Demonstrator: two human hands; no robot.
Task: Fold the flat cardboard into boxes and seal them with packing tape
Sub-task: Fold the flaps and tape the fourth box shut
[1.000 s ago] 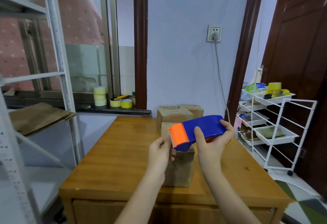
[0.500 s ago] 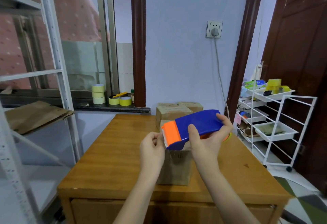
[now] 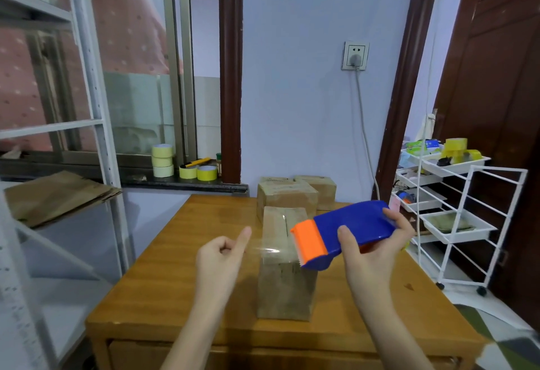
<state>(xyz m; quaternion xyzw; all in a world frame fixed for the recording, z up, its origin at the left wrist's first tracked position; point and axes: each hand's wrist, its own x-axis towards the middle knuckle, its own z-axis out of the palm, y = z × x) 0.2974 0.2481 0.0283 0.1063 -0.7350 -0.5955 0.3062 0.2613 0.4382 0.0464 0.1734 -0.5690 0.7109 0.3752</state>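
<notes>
My right hand grips a blue tape dispenser with an orange cutter head, held above a folded cardboard box that stands near the front of the wooden table. A strip of clear tape stretches left from the cutter across the box top. My left hand pinches the strip's free end, fingers curled, left of the box. Two more folded boxes stand behind it.
A white metal shelf with flat cardboard sheets stands at the left. Several tape rolls sit on the window sill. A white wire cart with trays is at the right, by a dark door.
My left hand has drawn away to the left from the cutter, pulling out a length of clear tape. The dispenser has moved slightly right and lower over the box.
</notes>
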